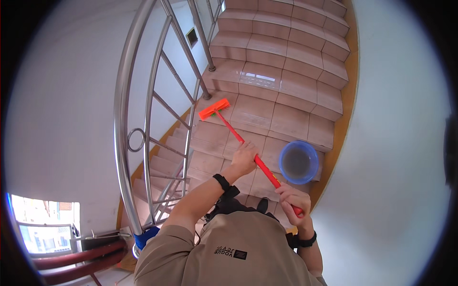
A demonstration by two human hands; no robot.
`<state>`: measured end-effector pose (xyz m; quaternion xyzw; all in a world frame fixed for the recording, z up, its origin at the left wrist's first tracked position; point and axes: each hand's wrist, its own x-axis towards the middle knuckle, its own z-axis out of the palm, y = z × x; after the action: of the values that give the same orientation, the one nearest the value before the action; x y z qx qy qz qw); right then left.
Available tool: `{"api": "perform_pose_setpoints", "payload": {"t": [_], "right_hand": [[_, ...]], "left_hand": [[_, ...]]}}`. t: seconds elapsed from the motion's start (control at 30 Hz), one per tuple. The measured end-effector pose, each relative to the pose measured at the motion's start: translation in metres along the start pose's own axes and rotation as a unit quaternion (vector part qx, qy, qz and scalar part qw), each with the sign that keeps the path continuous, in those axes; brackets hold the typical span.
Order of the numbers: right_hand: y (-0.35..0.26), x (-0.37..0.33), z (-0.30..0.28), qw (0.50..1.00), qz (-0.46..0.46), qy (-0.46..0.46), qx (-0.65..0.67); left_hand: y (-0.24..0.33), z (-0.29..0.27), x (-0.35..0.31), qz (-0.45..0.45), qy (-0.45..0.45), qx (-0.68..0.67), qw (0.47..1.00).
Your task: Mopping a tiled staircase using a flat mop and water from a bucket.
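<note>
A scrub brush (230, 127) with a long red handle and an orange head slants across the stairs in front of me. Its head, with green bristles just showing beneath, rests on a tiled step at the left, near the railing posts. My left hand (244, 158) is wrapped round the middle of the handle. Lower down, close to the handle's end, my right hand (293, 202) grips it too. To the right of the handle, a round blue basin (298, 162) with greyish water stands on a step beside the wall.
Pinkish tiled stairs (267, 40) climb ahead of me. A stainless steel railing (125, 109) curves along my left, with a lower flight behind it. At the right runs a white wall (386, 133) with a yellow-brown skirting. A window (45, 224) is at the lower left.
</note>
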<state>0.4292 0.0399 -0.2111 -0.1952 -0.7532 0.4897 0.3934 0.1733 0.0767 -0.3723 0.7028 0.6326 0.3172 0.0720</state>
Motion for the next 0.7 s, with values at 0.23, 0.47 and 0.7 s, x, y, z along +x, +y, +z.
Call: {"api": "perform_pose_setpoints", "payload": {"t": [0.23, 0.47, 0.7], "right_hand": [[-0.042, 0.021, 0.032, 0.997, 0.036, 0.066, -0.024], [-0.083, 0.032, 0.079, 0.992, 0.057, 0.096, -0.067], [-0.037, 0.068, 0.149, 0.997, 0.006, -0.002, -0.072]], "left_hand": [[0.002, -0.034, 0.004, -0.011, -0.087, -0.018, 0.996], [0.005, -0.074, -0.007, 0.018, -0.024, -0.054, 0.998], [-0.105, -0.107, -0.029, 0.036, -0.008, -0.035, 0.999]]}}
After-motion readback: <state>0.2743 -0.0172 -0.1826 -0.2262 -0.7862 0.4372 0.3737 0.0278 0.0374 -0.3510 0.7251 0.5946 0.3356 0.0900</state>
